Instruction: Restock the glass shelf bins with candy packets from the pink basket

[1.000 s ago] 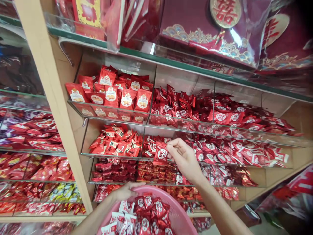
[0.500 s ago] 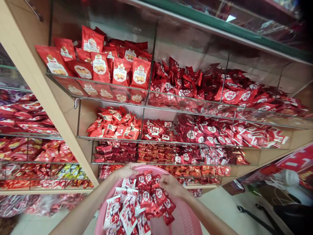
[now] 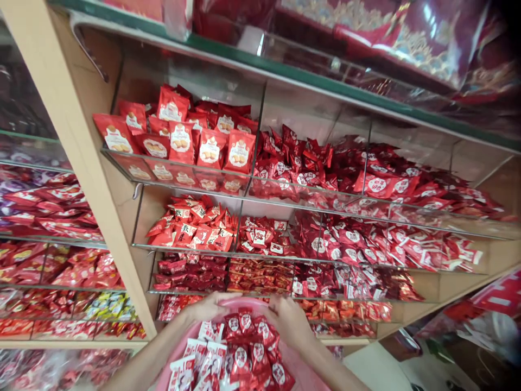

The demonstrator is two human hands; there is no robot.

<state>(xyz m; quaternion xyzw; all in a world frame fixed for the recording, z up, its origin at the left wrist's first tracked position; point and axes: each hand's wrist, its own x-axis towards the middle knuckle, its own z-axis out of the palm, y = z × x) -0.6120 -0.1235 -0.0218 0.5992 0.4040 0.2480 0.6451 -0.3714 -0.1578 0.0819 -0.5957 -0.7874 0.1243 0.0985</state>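
A pink plastic basket sits at the bottom centre, holding several red and white snack packets. My left hand curls over the basket's far rim on the left. My right hand rests on the rim on the right, with its fingers bent down among the red packets. Whether those fingers hold a packet is hidden. Straight ahead stand glass shelf bins full of small red packets.
A beige wooden upright divides the shelves on the left. The upper glass shelf carries red biscuit packets and dark red sweets. Large red gift boxes lie on the green-edged top shelf. Pale floor shows at lower right.
My right hand came down from the middle shelf with a red packet to the basket, where it now stays at the rim. My view dipped and then rose again.
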